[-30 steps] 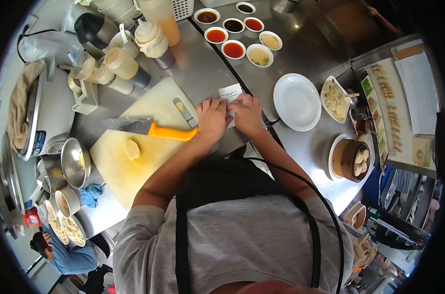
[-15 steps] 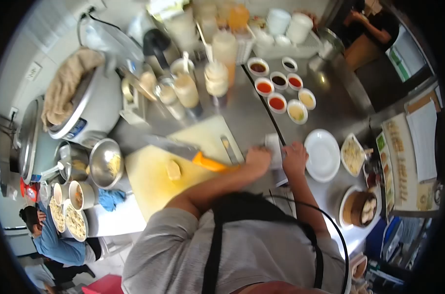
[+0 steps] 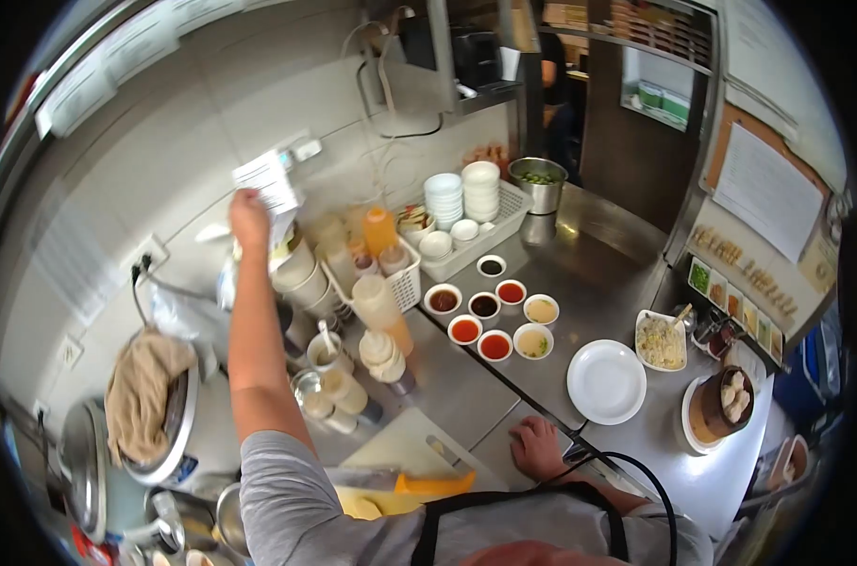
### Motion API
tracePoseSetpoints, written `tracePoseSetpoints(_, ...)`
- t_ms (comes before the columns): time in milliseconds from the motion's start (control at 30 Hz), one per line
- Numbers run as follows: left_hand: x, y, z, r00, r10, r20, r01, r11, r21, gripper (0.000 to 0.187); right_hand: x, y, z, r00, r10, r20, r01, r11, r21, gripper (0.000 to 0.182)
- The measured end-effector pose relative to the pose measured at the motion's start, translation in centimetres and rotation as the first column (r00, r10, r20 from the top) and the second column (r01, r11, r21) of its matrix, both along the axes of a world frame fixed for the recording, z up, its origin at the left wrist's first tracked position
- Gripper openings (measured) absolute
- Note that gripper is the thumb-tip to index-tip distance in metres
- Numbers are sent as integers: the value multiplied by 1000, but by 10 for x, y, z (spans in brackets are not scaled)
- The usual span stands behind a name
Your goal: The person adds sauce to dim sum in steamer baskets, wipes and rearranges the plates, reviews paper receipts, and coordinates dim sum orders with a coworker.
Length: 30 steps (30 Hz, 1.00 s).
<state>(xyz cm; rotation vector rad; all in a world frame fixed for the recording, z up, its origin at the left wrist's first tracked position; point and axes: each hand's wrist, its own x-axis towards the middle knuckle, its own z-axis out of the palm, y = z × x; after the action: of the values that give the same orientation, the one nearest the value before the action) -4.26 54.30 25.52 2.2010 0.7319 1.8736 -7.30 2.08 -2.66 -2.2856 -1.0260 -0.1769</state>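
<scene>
My left hand (image 3: 249,219) is raised at the upper left, its fingers closed on a printed paper slip (image 3: 270,185) near the wall. On the steel counter's front edge rests my right hand (image 3: 537,445), fingers curled; whether anything is under them is hidden. To its left lies a cutting board (image 3: 405,443) with an orange-handled knife (image 3: 435,484). Several small sauce bowls, one with red sauce (image 3: 495,346), stand beyond my right hand. A white plate (image 3: 607,382) sits to its right.
Squeeze bottles (image 3: 383,358) and a white basket (image 3: 405,283) stand left of the sauces. Stacked bowls (image 3: 480,191) and a metal pot (image 3: 539,186) are at the back. A bamboo steamer (image 3: 714,407) is at the right, with a towel-topped cooker (image 3: 145,396) far left. Another person (image 3: 562,123) is beyond the doorway.
My left hand has gone from the counter beside my right hand up to the wall, with the paper slip in it. The view has tilted up, showing more wall and shelf.
</scene>
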Motion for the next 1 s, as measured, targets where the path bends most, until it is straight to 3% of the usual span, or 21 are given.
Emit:
tracePoseSetpoints(67,10,34,8,983,165,-75,-170,984,-57,15,1,0,1,1000,-7,-8,7,1000,-9,19)
tracePoseSetpoints(167,26,76,1,963,267,-47,-270,958,-94,20,4,-2,-1,999,-2,-38,2,1000,-10,18)
tracePoseSetpoints(233,29,80,-5,948,252,-192,-287,940,-185,26,5,-3,0,998,-9,-68,8,1000,-9,19)
tracePoseSetpoints(333,39,114,-23,959,264,-100,-279,939,-201,27,5,-4,-5,996,-14,-92,15,1000,6,20)
tracePoseSetpoints(433,39,112,-15,968,179,175,-172,984,-54,26,6,-5,-4,993,-12,-115,11,1000,-10,21)
tracePoseSetpoints(533,32,111,-10,971,233,-47,-238,953,-188,25,7,-5,-6,993,-1,-117,1,1000,-1,22)
tracePoseSetpoints(567,31,110,-11,982,189,-29,-191,957,-220,26,7,-5,-7,993,3,-114,-2,1000,10,22)
tracePoseSetpoints(667,29,112,-9,967,197,-161,-227,953,-198,27,6,-5,-2,994,10,-112,-11,1000,-3,21)
tracePoseSetpoints(733,29,155,-37,740,305,-600,-362,932,28,29,8,-6,-3,996,6,-89,-8,1000,-21,21)
tracePoseSetpoints(767,26,115,-32,826,296,-480,-413,898,-156,30,7,-4,-5,997,2,-80,-4,1000,-25,20)
tracePoseSetpoints(800,24,101,-33,805,285,-521,-434,881,-189,32,6,-4,-5,996,7,-91,-8,1000,-6,20)
tracePoseSetpoints(867,23,87,-32,671,263,-694,-550,804,-227,39,7,-7,-2,995,13,-101,-12,1000,18,18)
tracePoseSetpoints(1000,10,43,-33,661,349,-664,-622,750,-225,50,6,-9,4,996,17,-92,-13,999,49,15)
